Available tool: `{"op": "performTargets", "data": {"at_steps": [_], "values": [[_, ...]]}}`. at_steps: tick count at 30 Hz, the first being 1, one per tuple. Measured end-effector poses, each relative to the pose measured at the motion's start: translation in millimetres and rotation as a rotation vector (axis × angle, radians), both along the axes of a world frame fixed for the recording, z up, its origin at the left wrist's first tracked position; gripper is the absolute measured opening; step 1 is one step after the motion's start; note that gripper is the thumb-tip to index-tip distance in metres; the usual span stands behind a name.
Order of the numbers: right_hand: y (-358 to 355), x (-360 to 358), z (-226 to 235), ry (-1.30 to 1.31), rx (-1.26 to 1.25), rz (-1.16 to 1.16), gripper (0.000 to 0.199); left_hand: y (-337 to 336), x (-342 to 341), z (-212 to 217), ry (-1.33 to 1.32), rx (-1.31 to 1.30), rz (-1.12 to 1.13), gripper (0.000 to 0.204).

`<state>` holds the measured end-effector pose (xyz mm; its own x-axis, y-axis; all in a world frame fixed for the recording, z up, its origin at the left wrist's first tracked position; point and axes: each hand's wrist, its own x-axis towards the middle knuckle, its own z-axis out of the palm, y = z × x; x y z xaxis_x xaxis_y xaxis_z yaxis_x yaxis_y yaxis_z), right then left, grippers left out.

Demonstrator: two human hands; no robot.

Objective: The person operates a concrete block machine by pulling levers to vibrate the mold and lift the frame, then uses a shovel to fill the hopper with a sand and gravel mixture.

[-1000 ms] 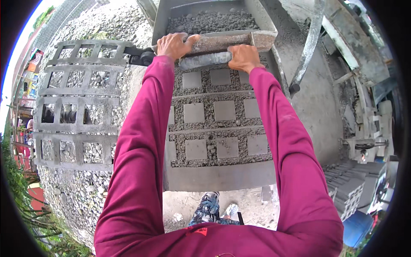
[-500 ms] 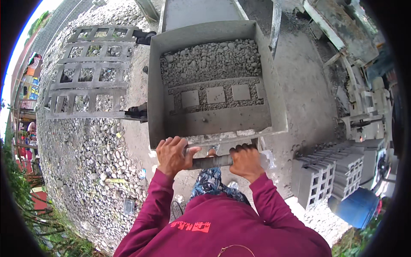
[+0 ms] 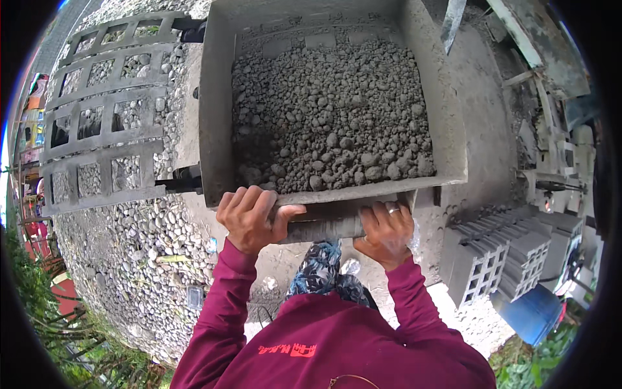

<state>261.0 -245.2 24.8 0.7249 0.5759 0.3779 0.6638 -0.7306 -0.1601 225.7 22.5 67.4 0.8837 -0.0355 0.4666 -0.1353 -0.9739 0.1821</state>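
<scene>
Both my hands grip a round bar handle [image 3: 326, 229] at the near side of a grey, open-topped metal box [image 3: 450, 152]. My left hand [image 3: 249, 220] is closed round the bar's left end, its thumb lying along the top. My right hand [image 3: 387, 235], with a ring on one finger, is closed round the right end. Inside the box lies a grey, lumpy, gravelly mix [image 3: 330, 110], with the bigger lumps against the near wall. Pale squares [image 3: 321, 40] show partly covered at the box's far end.
Left of the box stand several rows of grey hollow blocks [image 3: 97, 146] over pebbly ground [image 3: 129, 259]. At right are more stacked hollow blocks [image 3: 483, 266], a blue container [image 3: 528, 316] and a wooden and metal frame [image 3: 551, 123]. My legs [image 3: 317, 269] stand just behind the handle.
The mix has shifted from the box's far half to fill most of it up to the near wall. The pale squares, bare before, now appear at its far end. Both hands stay on the handle.
</scene>
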Motion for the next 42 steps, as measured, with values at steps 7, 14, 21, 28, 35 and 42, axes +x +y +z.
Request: {"op": "performTargets", "data": {"at_steps": [7, 14, 21, 28, 35, 42], "values": [[91.1, 253.5, -13.4, -0.179, 0.038, -0.034, 0.015, 85.5, 251.3, -18.0, -0.085, 0.051, 0.108, 0.055], [133.7, 373.0, 23.5, 0.25, -0.208, -0.088, 0.032, 119.0, 371.6, 12.5, 0.326, 0.006, 0.208, 0.09], [60.8, 203.1, 28.9, 0.403, -0.315, -0.014, 0.027, 46.2, 184.1, 18.0, 0.316, 0.0, 0.131, 0.074], [-26.3, -64.7, 48.6, 0.507, -0.207, 0.057, 0.044, -16.7, -6.2, 37.4, 0.199, -0.003, 0.061, 0.059], [-33.5, -30.2, 4.4, 0.062, -0.048, 0.1, 0.043, -23.6, -37.0, 11.8, 0.124, -0.079, 0.079, 0.05], [-12.6, 4.9, -2.4, 0.015, 0.019, 0.062, 0.034, -11.6, -2.6, 1.6, 0.001, 0.021, 0.005, 0.051]]}}
